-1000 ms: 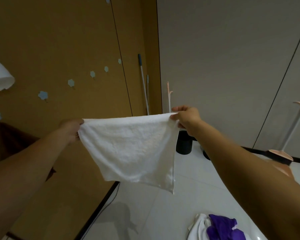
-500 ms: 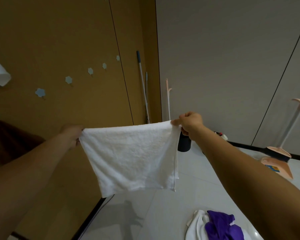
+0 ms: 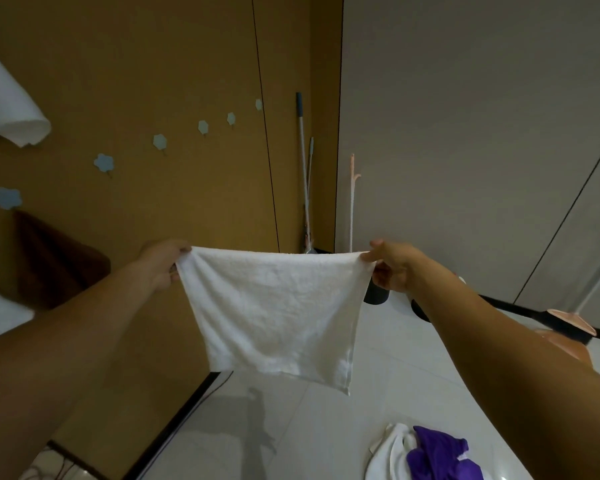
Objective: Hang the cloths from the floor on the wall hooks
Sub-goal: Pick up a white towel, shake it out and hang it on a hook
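A white terry cloth hangs spread out in front of me. My left hand pinches its upper left corner and my right hand pinches its upper right corner. Pale blue flower-shaped wall hooks run in a rising row along the brown wall on the left. A brown cloth hangs under the lowest hook, and a white cloth hangs at the upper left edge. On the floor at the lower right lie a purple cloth and a white cloth.
Mop handles lean in the corner where the brown wall meets the grey wall. A dark cylindrical bin stands on the white tiled floor behind the cloth. A pink broom and dustpan sit at the right by the grey wall.
The cloth stays stretched between both hands, which have moved slightly apart, and the cloth's bottom right corner now hangs lower. The view has shifted a little, with the hooks lower in the frame.
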A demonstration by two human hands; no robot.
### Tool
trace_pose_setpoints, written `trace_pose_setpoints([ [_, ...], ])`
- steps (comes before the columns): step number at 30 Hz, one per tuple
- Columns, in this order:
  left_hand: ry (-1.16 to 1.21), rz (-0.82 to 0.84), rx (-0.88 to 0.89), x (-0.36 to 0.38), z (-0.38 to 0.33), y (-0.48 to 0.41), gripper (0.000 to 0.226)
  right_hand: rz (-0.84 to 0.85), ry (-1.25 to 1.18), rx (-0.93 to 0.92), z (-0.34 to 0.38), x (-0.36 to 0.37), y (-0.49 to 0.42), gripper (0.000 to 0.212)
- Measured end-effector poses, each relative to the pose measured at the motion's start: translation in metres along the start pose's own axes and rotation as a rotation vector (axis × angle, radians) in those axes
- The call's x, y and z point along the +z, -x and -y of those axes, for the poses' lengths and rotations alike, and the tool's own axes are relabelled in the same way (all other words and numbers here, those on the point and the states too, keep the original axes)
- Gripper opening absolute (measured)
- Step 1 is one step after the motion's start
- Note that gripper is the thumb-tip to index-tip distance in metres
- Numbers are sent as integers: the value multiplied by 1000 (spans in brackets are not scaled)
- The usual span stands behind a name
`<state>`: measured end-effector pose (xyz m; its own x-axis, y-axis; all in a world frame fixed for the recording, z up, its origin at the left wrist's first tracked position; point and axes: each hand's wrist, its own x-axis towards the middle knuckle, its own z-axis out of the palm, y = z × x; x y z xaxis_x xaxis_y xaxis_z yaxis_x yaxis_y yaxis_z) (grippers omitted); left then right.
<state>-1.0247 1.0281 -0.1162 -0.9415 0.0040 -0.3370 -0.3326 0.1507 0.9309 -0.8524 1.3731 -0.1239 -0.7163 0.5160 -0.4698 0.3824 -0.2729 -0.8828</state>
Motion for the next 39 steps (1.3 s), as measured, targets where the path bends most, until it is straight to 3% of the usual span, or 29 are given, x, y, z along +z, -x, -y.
trace_pose_setpoints([
  [3, -10, 9, 14, -3, 1, 3, 6, -134, -8, -154, -4, 9, -6, 23],
  [7, 5, 47, 36, -5, 2, 3, 34, -239, 67, -346, -5, 23, -12, 22],
  [12, -66, 6, 93, -15, 6, -5, 40, -242, -72, -394, 8, 37, -21, 22],
  [18, -187, -101, 219, -25, 8, -20, 30, -199, -31, -430, 23, 62, -31, 35],
  [24, -463, -152, 344, -47, 1, -45, 43, -151, 143, -467, 37, 89, -48, 32],
  [27, -508, -134, 403, -59, -5, -58, 27, -78, 234, -482, 45, 103, -54, 28],
  [29, -544, -100, 418, -68, -9, -67, 26, -8, 361, -468, 50, 112, -59, 13],
  [31, -603, -90, 449, -76, -14, -74, 22, 44, 547, -473, 55, 120, -66, 20],
  [33, -670, -111, 497, -83, -20, -81, 21, 11, 716, -504, 59, 132, -73, 33],
  [39, -644, -233, 689, -100, -35, -91, 19, -186, 823, -677, 78, 177, -86, 25],
])
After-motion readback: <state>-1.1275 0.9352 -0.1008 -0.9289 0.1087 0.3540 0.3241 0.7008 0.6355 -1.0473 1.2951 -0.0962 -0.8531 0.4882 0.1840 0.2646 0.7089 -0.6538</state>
